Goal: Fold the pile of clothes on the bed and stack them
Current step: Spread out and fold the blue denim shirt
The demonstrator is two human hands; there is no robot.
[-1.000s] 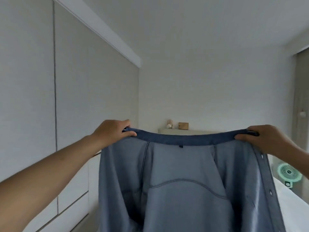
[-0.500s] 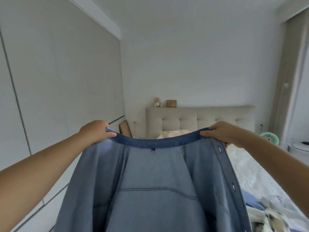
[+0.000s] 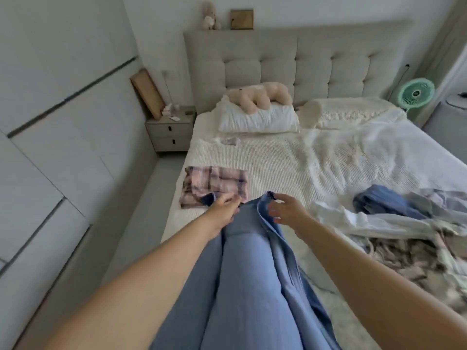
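Left fingers point(image 3: 231, 202) pinching blue shirt point(image 3: 242, 274) collar, right fingers point(image 3: 274, 207) spread apart, plaid garment point(image 3: 214, 186) beside, no legible writing

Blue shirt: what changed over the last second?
The blue shirt came down from chest height toward the bed, and both hands drew together. The left hand still grips the collar; the right hand has opened beside it.

Both bare forearms reach forward over the blue shirt point(image 3: 242, 274). The left hand point(image 3: 223, 207) pinches its collar edge with curled fingers; the right hand point(image 3: 286, 209) hovers beside the collar, fingers loosely spread.
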